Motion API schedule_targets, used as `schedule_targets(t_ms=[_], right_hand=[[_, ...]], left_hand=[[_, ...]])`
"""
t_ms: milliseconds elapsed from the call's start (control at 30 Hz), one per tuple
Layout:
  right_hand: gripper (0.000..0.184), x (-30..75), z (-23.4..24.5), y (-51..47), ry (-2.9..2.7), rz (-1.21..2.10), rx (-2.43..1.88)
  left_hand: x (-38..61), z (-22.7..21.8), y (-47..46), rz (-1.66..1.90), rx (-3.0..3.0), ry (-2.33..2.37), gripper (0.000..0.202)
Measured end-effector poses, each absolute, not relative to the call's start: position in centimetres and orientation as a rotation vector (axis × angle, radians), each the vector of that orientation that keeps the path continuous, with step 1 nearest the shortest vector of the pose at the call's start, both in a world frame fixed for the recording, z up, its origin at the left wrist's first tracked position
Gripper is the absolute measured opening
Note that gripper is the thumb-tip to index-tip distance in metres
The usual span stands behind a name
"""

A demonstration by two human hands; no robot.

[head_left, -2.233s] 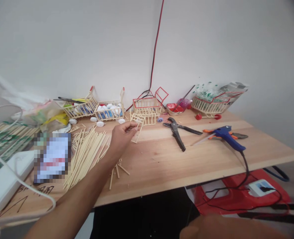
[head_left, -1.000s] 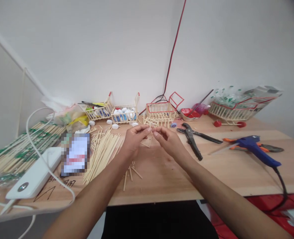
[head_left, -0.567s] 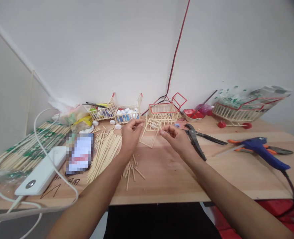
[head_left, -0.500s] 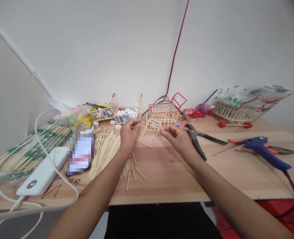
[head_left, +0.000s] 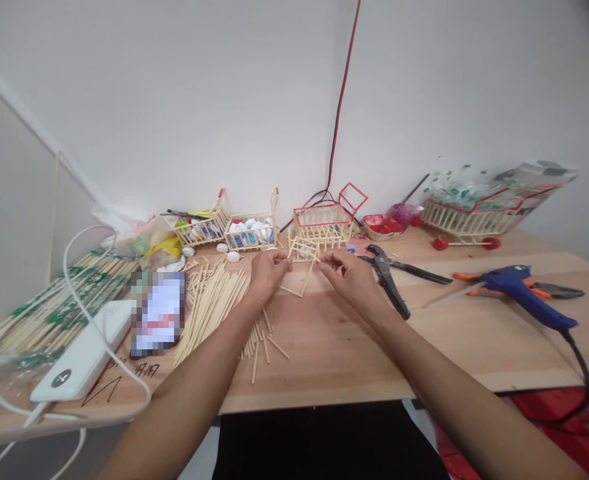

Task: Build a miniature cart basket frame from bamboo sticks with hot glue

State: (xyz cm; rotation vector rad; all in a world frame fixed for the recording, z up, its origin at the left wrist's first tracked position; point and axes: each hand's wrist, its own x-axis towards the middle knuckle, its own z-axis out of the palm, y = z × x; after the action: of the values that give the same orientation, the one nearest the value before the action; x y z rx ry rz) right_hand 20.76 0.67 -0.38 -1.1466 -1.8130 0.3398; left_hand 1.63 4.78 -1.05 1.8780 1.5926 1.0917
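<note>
A small frame of thin wooden sticks stands tilted in front of me at the middle of the table. My left hand is closed in a pinch at the frame's left side. On the other side, my right hand pinches the frame's right upper corner between thumb and fingers. Just behind the frame is a stick basket with a red rim, partly covered by it. A pile of loose wooden sticks lies left of my left hand, partly behind my forearm.
Pliers and a blue glue gun lie at right. Two small stick carts and a dish of red paint stand behind. A larger cart stands back right. A phone and white power bank lie left.
My left hand has come down and right onto the frame's side; before, its fingers were raised apart from it. My right hand stays at the right corner. The view has shifted slightly.
</note>
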Motion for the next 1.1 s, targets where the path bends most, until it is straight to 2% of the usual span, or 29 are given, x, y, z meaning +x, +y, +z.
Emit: schedule_targets(t_ms=[233, 500, 1100], right_hand=[[0.007, 21.2, -0.5, 0.8, -1.879, 0.061, -1.101], [0.014, 20.8, -0.1, 0.0, -1.975, -0.179, -1.12], [0.013, 20.5, 0.0, -0.4, -2.002, -0.267, -1.21]], left_hand=[[1.6, -0.4, 3.3, 1.219, 1.746, 1.47, 0.02], [2.3, 0.9, 1.4, 1.236, 1.801, 1.438, 0.016], [2.5, 0.9, 1.1, 1.273, 1.591, 1.322, 0.015]])
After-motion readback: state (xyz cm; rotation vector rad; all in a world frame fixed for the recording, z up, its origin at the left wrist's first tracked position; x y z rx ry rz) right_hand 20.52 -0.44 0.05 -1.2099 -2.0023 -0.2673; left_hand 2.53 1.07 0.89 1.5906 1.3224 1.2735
